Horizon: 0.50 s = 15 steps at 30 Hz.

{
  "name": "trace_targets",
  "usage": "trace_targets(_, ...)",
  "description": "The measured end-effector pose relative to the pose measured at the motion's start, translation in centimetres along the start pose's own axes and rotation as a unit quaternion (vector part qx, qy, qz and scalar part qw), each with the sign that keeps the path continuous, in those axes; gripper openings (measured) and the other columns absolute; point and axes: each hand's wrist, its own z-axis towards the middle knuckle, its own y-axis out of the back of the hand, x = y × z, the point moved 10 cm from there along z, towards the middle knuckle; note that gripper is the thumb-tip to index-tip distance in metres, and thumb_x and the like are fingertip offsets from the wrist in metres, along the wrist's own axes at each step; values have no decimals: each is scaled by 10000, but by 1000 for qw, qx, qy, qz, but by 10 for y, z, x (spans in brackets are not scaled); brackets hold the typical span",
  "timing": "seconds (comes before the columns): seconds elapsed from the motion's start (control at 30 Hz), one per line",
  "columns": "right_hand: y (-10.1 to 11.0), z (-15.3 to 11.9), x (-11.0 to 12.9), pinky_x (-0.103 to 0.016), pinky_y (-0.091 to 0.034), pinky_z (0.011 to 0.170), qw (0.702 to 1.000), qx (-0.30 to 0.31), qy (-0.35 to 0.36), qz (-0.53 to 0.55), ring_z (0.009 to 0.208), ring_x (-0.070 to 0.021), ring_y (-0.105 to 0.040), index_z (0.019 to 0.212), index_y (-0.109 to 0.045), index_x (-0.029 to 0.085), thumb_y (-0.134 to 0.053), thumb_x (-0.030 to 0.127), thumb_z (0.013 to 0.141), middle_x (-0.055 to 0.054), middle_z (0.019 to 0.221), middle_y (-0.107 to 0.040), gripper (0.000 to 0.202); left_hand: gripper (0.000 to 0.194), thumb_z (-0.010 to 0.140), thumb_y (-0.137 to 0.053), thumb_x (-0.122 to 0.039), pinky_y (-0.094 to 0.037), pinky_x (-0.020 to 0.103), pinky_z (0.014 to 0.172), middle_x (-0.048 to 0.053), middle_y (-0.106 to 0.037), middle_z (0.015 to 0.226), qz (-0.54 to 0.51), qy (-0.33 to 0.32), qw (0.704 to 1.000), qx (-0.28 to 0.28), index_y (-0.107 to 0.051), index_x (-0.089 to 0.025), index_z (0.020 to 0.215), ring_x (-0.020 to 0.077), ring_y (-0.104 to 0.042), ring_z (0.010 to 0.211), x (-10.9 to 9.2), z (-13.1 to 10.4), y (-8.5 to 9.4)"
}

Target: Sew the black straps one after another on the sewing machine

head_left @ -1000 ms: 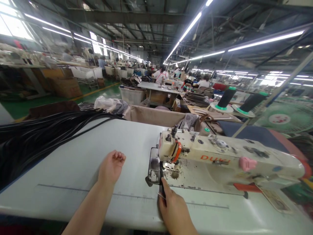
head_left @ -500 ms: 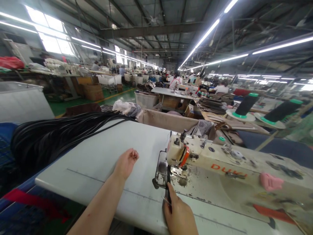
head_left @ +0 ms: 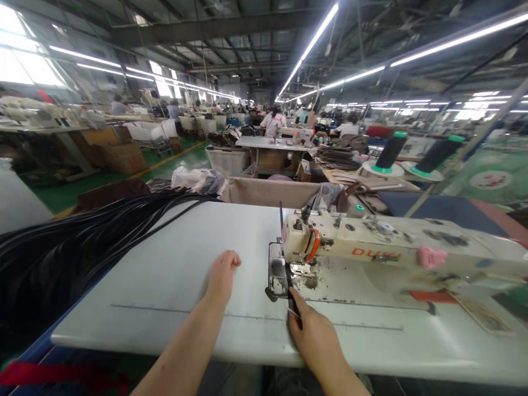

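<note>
1. Farther out, the black strip (head_left: 290,279) now pokes toward twelve o'clock past the sewing machine (head_left: 350,247).
2. Toward six, my right hand (head_left: 315,333) touches it, index finger extended, pinch unclear.
3. At nine, my left hand (head_left: 225,269) curls closed.

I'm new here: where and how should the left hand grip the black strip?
Likely pinch the black strip by its far end, from the left: it juts narrowly beyond the machine head, open on that side; the right hand covers the near part.
</note>
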Motion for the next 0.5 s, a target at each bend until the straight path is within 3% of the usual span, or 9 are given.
trace_targets(0.23, 4, -2, -3, -366, -530, 804, 999, -39, -35, 6, 913, -286, -752, 1528, -498, 216, -480, 243, 986, -83, 1032, -787, 542, 309, 892, -537, -386, -349, 301, 678, 0, -536, 672, 236, -4, 969, 76, -496, -229, 629, 198, -504, 732, 5, -20, -13)
trace_targets(0.5, 4, -2, -7, -306, -523, 791, 997, -68, -39, 24, 935, -247, -754, 1492, -542, 233, -488, 230, 973, -65, 1070, -791, 522, 323, 914, -476, -441, -362, 314, 708, -1, -492, 684, 227, 44, 964, 130, -433, -238, 667, 200, -483, 733, 21, -37, -27)
